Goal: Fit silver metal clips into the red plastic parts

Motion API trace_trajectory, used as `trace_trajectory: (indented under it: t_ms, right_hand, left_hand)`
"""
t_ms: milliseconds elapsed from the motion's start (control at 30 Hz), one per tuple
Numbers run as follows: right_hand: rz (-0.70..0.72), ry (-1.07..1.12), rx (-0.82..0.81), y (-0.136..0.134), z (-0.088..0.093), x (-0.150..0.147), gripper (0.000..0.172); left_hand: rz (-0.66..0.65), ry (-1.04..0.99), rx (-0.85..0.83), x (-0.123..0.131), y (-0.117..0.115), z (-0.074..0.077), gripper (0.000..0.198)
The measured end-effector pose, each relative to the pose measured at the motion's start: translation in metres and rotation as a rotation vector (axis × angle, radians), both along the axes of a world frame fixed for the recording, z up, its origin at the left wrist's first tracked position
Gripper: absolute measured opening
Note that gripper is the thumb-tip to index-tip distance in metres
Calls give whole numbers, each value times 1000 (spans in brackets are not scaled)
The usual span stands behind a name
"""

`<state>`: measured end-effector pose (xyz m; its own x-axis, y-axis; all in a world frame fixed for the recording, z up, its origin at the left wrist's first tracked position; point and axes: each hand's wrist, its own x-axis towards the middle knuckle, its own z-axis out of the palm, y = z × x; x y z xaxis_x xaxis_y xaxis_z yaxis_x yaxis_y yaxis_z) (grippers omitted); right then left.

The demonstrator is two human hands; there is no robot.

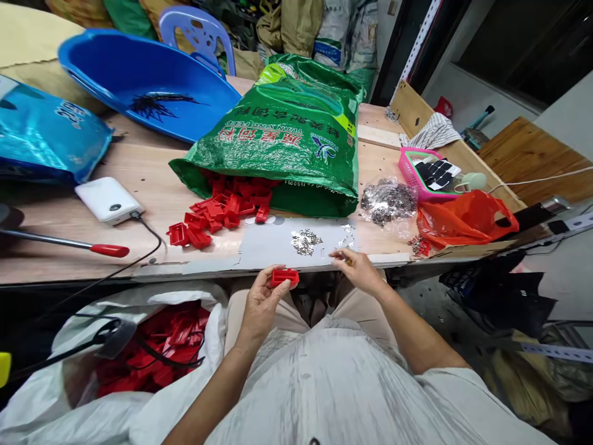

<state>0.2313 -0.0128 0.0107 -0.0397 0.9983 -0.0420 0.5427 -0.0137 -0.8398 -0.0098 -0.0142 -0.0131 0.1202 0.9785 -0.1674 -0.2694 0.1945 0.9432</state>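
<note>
A red plastic part (284, 278) is held between the thumb and fingers of my left hand (263, 300), just off the table's front edge. My right hand (359, 270) is over the front edge with its fingers pinched together; what they grip is too small to make out. Beyond the hands lies a grey sheet (269, 244) bearing a pile of small shiny metal pieces (306, 241). A few more metal pieces (346, 235) are scattered near my right fingertips. Red parts (225, 210) spill from the mouth of a green sack (287, 136).
On the left are a blue basin (185, 80), a white power bank (109, 199) with a cable and a red-tipped lever (109, 250). To the right sit bagged metal pieces (389, 201), a pink basket (408, 173) and an orange bag (463, 219). A white sack (208, 309) stands below.
</note>
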Motion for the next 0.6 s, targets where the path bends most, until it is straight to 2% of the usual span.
trace_trajectory:
  t_ms: [100,200,400,600]
  right_hand:
    - [-156,-277,92,2,-5,33,15]
    - [-178,-401,89,4,-10,47,13]
    - [-162,-475,96,11,-17,41,11]
    - [-155,-493,129,13,-18,40,10]
  left_hand:
    - [-47,-77,-46,1,-3,-2,42]
    - [-60,-120,-73,3,-5,-3,42]
    - [-41,-103,-85,5,-4,-1,40]
    - [24,-14,26,7,-4,0,39]
